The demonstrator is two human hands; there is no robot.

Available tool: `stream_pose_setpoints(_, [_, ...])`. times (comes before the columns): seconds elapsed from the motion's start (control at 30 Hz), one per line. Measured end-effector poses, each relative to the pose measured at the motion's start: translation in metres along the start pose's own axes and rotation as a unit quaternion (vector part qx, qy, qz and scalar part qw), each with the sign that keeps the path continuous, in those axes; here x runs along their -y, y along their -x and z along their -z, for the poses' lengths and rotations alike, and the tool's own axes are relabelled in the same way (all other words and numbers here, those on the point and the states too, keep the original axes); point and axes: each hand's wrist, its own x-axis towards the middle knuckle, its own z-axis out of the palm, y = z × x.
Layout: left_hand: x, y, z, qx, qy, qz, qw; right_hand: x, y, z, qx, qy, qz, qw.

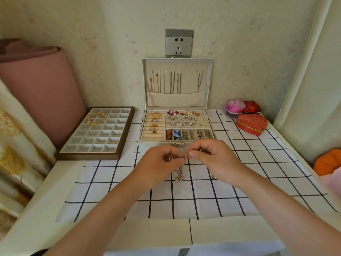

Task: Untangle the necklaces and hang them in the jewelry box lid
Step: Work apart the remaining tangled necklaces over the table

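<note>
Your left hand (158, 159) and right hand (208, 156) both pinch the necklace (180, 170) at its clasp, its chain dangling over the checked cloth (203, 196). Part the clasp gently, keeping the chain slack. Beyond, the jewelry box lid (177, 82) stands open with free hooks.

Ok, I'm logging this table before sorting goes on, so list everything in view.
jewelry box: one, cream, open against wall
hung necklaces: several, gold and silver, in its lid
tray: one, brown-framed, left of box
bangles: several, gold, tray's far cells
heart box: one, red, right
round box: one, pink, behind heart box
small box: one, red, beside round box
socket: one, grey, wall above lid
cloth: one, white-and-black checked, on table
held chain: count unclear, silvery, between hands
left hand: pinches chain
right hand: pinches chain
</note>
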Motion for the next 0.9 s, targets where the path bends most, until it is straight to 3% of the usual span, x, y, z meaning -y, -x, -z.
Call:
stream_pose_setpoints(0.37, [0.001,0.0,-0.001,-0.036,-0.04,-0.045,0.998,0.001,0.002,-0.003,-0.055,0.059,0.017,0.997])
stream_pose_setpoints(0.6, [0.001,0.002,-0.003,-0.063,-0.062,-0.08,0.993,0.006,0.001,-0.008,-0.027,-0.017,-0.032,0.999])
stream_pose_setpoints(0.9, [0.002,0.001,-0.009,-0.071,-0.002,-0.037,0.997,-0.002,0.001,-0.013,-0.058,0.021,-0.022,0.998])
